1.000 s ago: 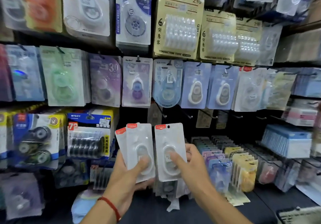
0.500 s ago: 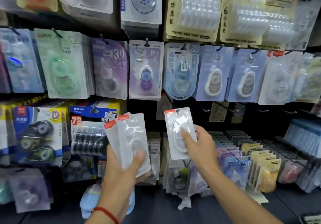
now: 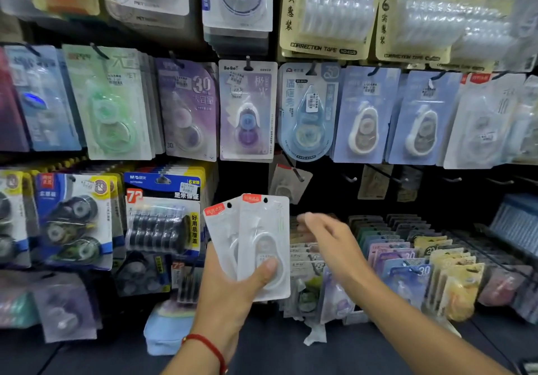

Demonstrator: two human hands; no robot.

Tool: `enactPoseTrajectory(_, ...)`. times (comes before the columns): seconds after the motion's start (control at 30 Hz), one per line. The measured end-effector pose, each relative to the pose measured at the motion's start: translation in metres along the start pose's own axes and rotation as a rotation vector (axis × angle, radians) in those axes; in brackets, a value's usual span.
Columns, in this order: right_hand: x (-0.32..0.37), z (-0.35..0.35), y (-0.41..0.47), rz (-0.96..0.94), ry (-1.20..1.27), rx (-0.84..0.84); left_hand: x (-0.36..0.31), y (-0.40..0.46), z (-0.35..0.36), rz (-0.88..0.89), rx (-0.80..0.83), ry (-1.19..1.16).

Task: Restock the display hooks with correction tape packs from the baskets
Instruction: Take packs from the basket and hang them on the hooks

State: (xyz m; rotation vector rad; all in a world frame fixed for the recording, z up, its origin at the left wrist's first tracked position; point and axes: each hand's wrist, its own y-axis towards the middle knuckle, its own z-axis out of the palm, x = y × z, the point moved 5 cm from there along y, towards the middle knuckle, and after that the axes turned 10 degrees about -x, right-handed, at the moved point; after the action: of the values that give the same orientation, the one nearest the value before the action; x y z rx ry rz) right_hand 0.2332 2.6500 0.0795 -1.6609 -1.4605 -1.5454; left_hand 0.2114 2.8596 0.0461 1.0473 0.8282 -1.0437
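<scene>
My left hand point(image 3: 233, 296) grips two white correction tape packs point(image 3: 262, 243) with red top tabs, fanned upright in front of the display wall. My right hand point(image 3: 329, 237) hovers just right of them, fingers relaxed and holding nothing; it is motion-blurred. Above the hands, one similar white pack point(image 3: 288, 184) hangs tilted on a black display hook point(image 3: 297, 172) in the dark lower row. Right of it, three bare hooks point(image 3: 350, 178) stick out from the panel.
Rows of other correction tape packs hang above and to the left, among them a blue-and-black multi-pack point(image 3: 163, 217). Upright racks of small colourful packs point(image 3: 407, 264) stand below right. A dark shelf surface point(image 3: 291, 354) runs along the bottom.
My right hand held one white pack raised toward the dark row; now it is empty and lower, and a pack hangs on the hook there. The left hand keeps its two packs.
</scene>
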Motion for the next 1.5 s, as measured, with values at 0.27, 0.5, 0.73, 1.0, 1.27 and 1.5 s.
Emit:
enactPoseTrajectory(0.27, 0.01, 0.002, -0.053, 0.022, 0.141, 0.198, -0.004, -0.014, 0.02, -0.115, 0.051, -0.061)
enactPoseTrajectory(0.5, 0.02, -0.02, -0.026, 0.073, 0.291, -0.042, -0.006, -0.014, 0.001, -0.084, -0.078, 0.04)
enactPoseTrajectory(0.73, 0.014, -0.025, -0.008, 0.112, 0.297, -0.123, -0.008, -0.012, -0.01, -0.019, -0.148, 0.165)
enactPoseTrajectory(1.0, -0.001, -0.021, -0.005, -0.078, -0.339, -0.136, -0.003, -0.012, -0.007, -0.029, -0.121, 0.213)
enactPoseTrajectory(1.27, 0.007, 0.016, -0.025, -0.125, 0.003, 0.396, -0.005, -0.018, 0.011, -0.004, 0.026, 0.184)
enactPoseTrajectory(1.5, -0.004, -0.001, -0.013, -0.018, 0.243, 0.112, 0.0, -0.019, 0.019, -0.07, 0.142, 0.248)
